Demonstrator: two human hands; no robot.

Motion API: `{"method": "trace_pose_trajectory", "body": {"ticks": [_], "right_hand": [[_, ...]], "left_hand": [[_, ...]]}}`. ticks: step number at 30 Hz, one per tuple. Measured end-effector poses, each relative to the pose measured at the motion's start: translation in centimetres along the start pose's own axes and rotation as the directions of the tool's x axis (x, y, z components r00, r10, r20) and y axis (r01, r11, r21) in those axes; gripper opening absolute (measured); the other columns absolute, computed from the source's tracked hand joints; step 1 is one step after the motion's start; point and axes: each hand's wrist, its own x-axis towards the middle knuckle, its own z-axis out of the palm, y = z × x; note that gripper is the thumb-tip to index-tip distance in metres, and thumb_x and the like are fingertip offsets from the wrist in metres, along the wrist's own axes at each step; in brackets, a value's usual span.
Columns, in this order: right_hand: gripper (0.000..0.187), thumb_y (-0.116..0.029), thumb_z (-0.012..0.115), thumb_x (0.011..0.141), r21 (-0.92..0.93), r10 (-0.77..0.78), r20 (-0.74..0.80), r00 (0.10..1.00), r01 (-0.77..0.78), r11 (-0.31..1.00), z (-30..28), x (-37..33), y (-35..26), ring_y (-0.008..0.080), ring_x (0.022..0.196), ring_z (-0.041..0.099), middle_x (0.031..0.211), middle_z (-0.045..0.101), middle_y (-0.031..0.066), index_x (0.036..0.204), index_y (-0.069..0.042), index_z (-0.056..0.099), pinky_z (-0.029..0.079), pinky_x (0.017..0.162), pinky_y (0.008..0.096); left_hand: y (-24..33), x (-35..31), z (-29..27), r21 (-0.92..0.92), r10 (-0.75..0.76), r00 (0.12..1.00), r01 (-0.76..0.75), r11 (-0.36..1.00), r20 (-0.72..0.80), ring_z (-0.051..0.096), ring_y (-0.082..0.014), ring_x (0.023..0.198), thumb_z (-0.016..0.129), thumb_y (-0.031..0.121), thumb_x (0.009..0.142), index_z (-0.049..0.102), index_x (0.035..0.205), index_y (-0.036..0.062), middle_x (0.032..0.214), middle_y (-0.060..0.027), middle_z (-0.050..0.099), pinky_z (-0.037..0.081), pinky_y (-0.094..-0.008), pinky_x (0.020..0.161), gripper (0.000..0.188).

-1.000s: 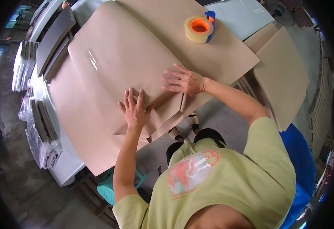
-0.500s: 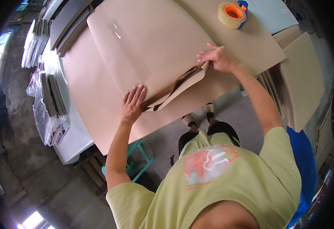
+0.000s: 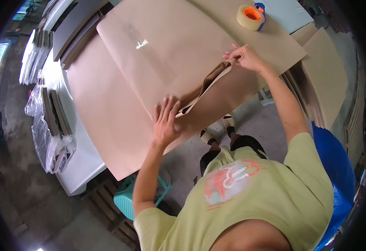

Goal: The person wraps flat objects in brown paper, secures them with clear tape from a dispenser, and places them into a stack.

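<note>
A large parcel wrapped in brown paper [image 3: 179, 50] lies across the work surface, with a strip of clear tape [image 3: 151, 54] along its top. Its near end gapes, and folded layers of paper show inside the opening. My left hand [image 3: 165, 123] rests at the left corner of that end, fingers stretched out over the paper. At the right corner my right hand [image 3: 250, 58] pinches the paper edge between thumb and fingers. Beneath the parcel spreads a wide brown paper sheet [image 3: 103, 117]. A tape roll [image 3: 248, 18] with an orange core and blue dispenser sits beyond my right hand.
On the left, plastic-wrapped bundles of boards [image 3: 55, 113] lie on a white table [image 3: 82, 163]. Dark grey panels [image 3: 76, 31] sit at the back left. Stacked brown boards [image 3: 323, 79] stand at the right. A green stool [image 3: 126, 198] and wooden pallet [image 3: 107, 205] are below.
My left hand has slid right along the near end, shifting the parcel's left corner inward. My right hand has closed into a pinch on the paper edge.
</note>
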Motion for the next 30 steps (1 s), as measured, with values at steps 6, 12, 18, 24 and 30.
{"method": "trace_pose_trajectory", "body": {"ticks": [6,12,18,24,30], "right_hand": [[0.021,0.007,0.066,0.068,0.17,0.101,-0.024,0.995,-0.096,0.981,-0.3,-0.7,0.5,0.0162,0.108,0.058,0.098,0.068,0.0038,0.087,-0.002,0.068,0.021,0.111,0.0383],[0.02,-0.013,0.073,0.073,0.198,0.046,-0.259,0.965,0.007,0.98,0.6,0.4,-1.2,0.0116,0.071,0.059,0.081,0.069,0.0018,0.079,0.004,0.066,0.047,0.069,0.0256],[0.01,-0.01,0.068,0.078,0.345,0.292,-0.401,0.868,-0.153,0.926,3.5,0.4,0.6,0.007,0.056,0.054,0.066,0.065,0.0032,0.077,0.0,0.068,0.044,0.052,0.0259],[0.008,-0.006,0.062,0.08,0.403,0.298,-0.489,0.82,-0.09,0.911,4.4,0.5,0.3,0.0044,0.053,0.05,0.062,0.062,0.0005,0.078,-0.001,0.069,0.041,0.049,0.0232],[0.022,-0.023,0.072,0.078,0.313,0.351,-0.403,0.845,-0.233,0.921,3.4,0.3,-0.4,0.0041,0.048,0.043,0.053,0.052,-0.0028,0.071,-0.002,0.068,0.035,0.047,0.0214]], "left_hand": [[-2.7,3.6,2.1,-0.243,-0.161,0.908,0.068,0.968,-0.387,0.061,-0.0171,0.061,0.061,0.01,0.081,0.059,0.083,0.0065,0.08,-0.0077,0.064,0.048,-0.0346,0.055,0.005],[-13.4,1.4,2.3,-0.125,-0.439,0.707,0.451,0.884,-0.554,0.052,-0.0138,0.056,0.048,0.016,0.093,0.049,0.067,0.0002,0.057,-0.0058,0.051,0.044,-0.0277,0.052,0.03],[-4.9,1.9,-5.2,-0.599,-0.271,0.913,0.037,0.8,-0.306,0.051,-0.0218,0.104,0.072,0.029,0.075,0.047,0.121,-0.0017,0.119,-0.0132,0.053,0.041,-0.0368,0.087,0.06],[-2.4,4.1,0.8,-0.366,-0.37,0.906,0.279,0.888,-0.207,0.061,-0.0234,0.074,0.072,0.023,0.074,0.069,0.09,0.0104,0.084,-0.0039,0.066,0.046,-0.0322,0.063,0.02],[-1.8,4.9,0.9,-0.47,-0.485,0.832,0.326,0.821,-0.27,0.06,-0.0202,0.065,0.073,0.019,0.074,0.07,0.078,0.0082,0.075,-0.0042,0.065,0.045,-0.0312,0.055,0.012]]}}
